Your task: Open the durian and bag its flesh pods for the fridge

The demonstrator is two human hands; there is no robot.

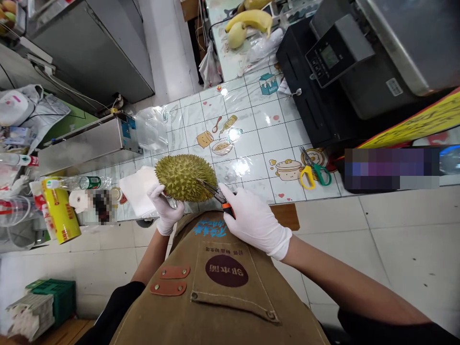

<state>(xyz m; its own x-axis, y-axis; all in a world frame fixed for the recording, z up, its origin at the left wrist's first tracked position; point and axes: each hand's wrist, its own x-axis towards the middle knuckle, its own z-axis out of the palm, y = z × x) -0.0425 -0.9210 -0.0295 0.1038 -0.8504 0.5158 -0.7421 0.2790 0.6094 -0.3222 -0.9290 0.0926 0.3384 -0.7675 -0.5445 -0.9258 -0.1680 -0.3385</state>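
In the head view, a green-brown, oval durian with a thickly spiked rind (183,173) lies on its side at the near edge of a white tabletop with a grid and cartoon kitchen prints (262,132), in front of the person's brown canvas apron (172,316). The white-gloved left hand (165,209) is at the durian's lower left, its fingers and thumb parted and the fingers against the rind; how firmly they press, I cannot tell. The white-gloved right hand (255,218) is closed around the orange-and-black handle of a slim metal hand tool (227,209), whose tips meet the spikes on the durian's right half. White sheets of paper (133,194) lie just left of the durian, partly behind the left hand. Farther left are a clear plastic bottle with a green label (76,183) and a bright yellow printed box (62,213). To the right, scissors with one yellow and one green handle (312,166) lie near a black machine with a small grey display (329,56). Beyond, a yellow banana (251,20) lies beside a pale yellow, rounded fruit (236,36).
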